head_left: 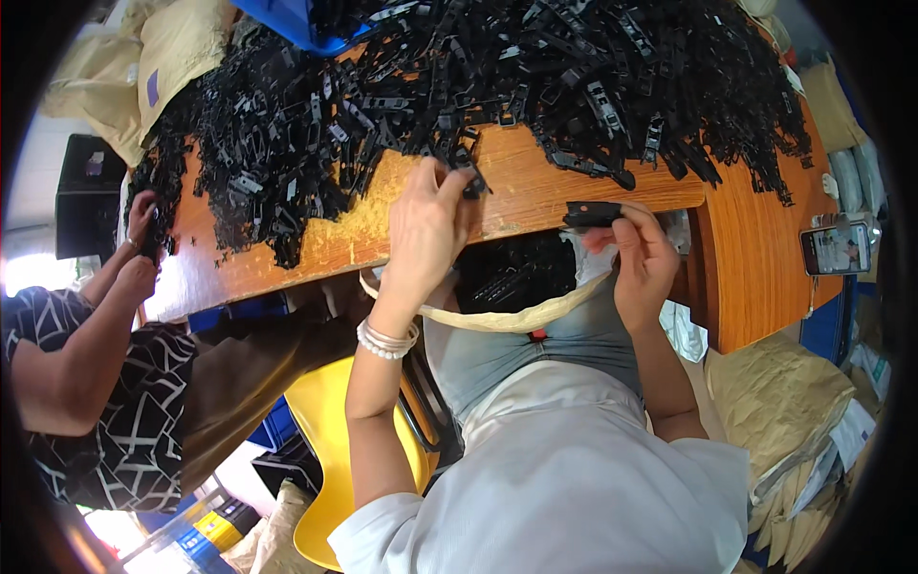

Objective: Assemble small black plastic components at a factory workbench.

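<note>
My right hand (pixel 643 263) pinches a short, flat black plastic part (pixel 591 213) between thumb and fingers, just off the table's front edge. Farther left, my left hand (pixel 426 225) reaches over the edge with bent fingers closed on another small black plastic part (pixel 469 177), at the near side of the heap; the fingers partly hide it. Between my hands, below the tabletop, an open sack with a pale rolled rim (pixel 516 321) rests at my lap. More black parts (pixel 507 277) lie inside it.
A large heap of black plastic parts (pixel 411 96) covers the back of the wooden table (pixel 535 153). A blue bin (pixel 306 29) stands in it. Another person (pixel 105 383) handles parts at the left. A phone (pixel 835 249) is at the right edge; a yellow chair (pixel 335 450) stands left of me.
</note>
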Motion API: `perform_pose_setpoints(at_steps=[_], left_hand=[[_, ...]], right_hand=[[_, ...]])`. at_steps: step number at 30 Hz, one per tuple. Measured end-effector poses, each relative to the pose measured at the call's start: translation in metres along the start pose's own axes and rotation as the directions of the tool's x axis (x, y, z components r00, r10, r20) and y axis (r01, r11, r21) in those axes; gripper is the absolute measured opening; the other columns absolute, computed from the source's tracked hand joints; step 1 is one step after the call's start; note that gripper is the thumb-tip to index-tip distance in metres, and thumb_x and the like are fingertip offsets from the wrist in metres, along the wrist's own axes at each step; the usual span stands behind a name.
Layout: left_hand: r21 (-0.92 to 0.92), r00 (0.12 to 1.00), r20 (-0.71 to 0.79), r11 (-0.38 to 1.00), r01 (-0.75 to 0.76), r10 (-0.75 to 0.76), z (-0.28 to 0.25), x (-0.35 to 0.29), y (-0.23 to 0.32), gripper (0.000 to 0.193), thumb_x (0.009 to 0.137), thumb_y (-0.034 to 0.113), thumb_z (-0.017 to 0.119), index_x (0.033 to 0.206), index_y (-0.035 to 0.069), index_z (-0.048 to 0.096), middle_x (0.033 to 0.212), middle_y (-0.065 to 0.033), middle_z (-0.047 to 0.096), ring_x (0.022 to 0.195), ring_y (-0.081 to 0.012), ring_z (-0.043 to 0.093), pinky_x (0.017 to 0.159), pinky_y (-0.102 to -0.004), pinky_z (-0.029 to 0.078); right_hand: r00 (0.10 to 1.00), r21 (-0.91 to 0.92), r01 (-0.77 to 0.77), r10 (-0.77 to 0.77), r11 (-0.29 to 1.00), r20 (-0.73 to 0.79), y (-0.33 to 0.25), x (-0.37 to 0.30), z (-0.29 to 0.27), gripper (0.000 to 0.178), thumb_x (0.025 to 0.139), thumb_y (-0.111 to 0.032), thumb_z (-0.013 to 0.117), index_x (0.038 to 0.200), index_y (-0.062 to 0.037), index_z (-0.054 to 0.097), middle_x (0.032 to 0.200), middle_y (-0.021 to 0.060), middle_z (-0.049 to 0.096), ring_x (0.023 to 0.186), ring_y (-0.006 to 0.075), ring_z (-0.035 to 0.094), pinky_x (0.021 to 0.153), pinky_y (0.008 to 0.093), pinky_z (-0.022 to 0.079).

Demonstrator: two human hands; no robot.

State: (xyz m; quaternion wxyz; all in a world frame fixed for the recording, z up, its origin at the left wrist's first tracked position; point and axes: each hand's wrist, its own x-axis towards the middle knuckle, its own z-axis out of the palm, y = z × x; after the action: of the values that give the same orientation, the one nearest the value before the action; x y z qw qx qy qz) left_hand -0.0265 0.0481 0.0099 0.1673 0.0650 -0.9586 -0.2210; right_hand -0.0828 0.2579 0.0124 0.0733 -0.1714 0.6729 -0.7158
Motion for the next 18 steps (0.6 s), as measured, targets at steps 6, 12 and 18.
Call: perform_pose_setpoints(at_steps=[6,12,18], left_hand=[[0.116,0.997,-0.062,0.992,0.049,-0.042,0.001,-0.011,0.001,0.012,0.072,0.008,0.061,0.08,0.005,0.053,0.081,-0.015,0.047,0.065,-0.0333,0.052,0.052,-0.0385,0.043],[0.15,0.982,-0.164,0.982,0.117,-0.092,0.013,-0.016,-0.009,0.014,0.076,0.007,0.059,0.086,0.001,0.053,0.083,-0.0175,0.048,0.067,-0.035,0.052,0.056,-0.0396,0.043],[0.084,0.985,-0.151,0.992,0.092,-0.078,0.003,-0.028,-0.012,0.014,0.077,0.005,0.057,0.088,-0.001,0.052,0.085,-0.0159,0.05,0.068,-0.0298,0.051,0.06,-0.0355,0.041]], right_hand=[[0.993,-0.08,-0.063,0.071,0.995,0.095,0.008,0.003,0.008,0.012,0.082,-0.001,0.049,0.089,0.0063,0.056,0.099,0.0069,0.051,0.07,0.0088,0.05,0.062,0.0208,0.043],[0.992,0.023,-0.036,0.033,0.999,0.122,0.017,0.006,0.015,0.009,0.08,0.0,0.056,0.087,0.0059,0.057,0.091,0.0064,0.053,0.072,0.0077,0.052,0.059,0.0181,0.044],[0.994,0.001,0.059,-0.059,0.998,0.088,0.016,0.006,0.016,0.01,0.079,-0.001,0.056,0.087,0.0049,0.058,0.09,0.0067,0.055,0.075,0.0096,0.052,0.062,0.0183,0.044]])
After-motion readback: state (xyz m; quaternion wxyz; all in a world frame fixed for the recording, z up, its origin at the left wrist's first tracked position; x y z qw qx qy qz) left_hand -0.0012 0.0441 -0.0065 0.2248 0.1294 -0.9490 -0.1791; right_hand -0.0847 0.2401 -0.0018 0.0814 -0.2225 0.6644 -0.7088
